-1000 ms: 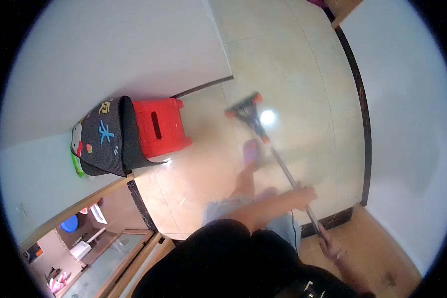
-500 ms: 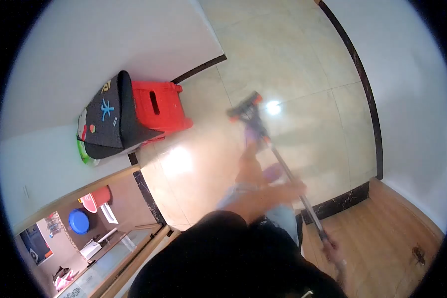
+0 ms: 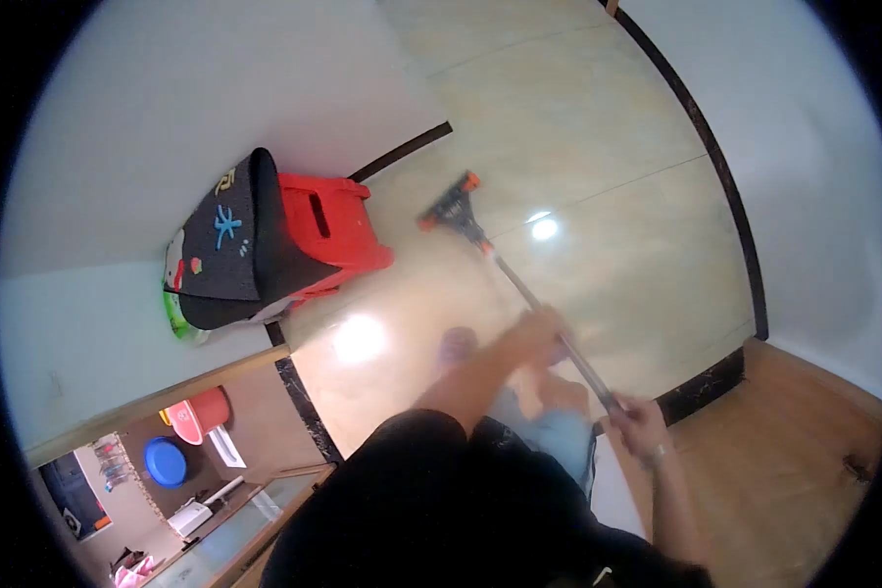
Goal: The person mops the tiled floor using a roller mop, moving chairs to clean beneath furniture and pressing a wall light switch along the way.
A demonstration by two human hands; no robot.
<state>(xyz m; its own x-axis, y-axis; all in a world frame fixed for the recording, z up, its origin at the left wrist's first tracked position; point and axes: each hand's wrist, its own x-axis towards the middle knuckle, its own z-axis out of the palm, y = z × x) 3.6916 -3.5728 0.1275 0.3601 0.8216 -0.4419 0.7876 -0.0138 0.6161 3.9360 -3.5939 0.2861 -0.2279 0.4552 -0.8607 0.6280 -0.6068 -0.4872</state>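
Observation:
A mop with a dark head, orange ends and a long grey pole rests its head on the tiled floor ahead of me. My left hand is closed around the middle of the pole. Lower down, near the dark grip at the pole's end, my right hand is wrapped round it too. The pole slants from lower right to upper left. Part of my feet in purple slippers shows below my left arm, somewhat blurred.
Left of the mop, a red plastic stool with a dark mat over it stands by the wall. A doorway at lower left shows a blue basin and a pink bucket. Dark skirting edges the right wall.
The mop head has shifted left in view. Both hands have moved forward with the pole, still holding it. The foot in front has gone back towards me.

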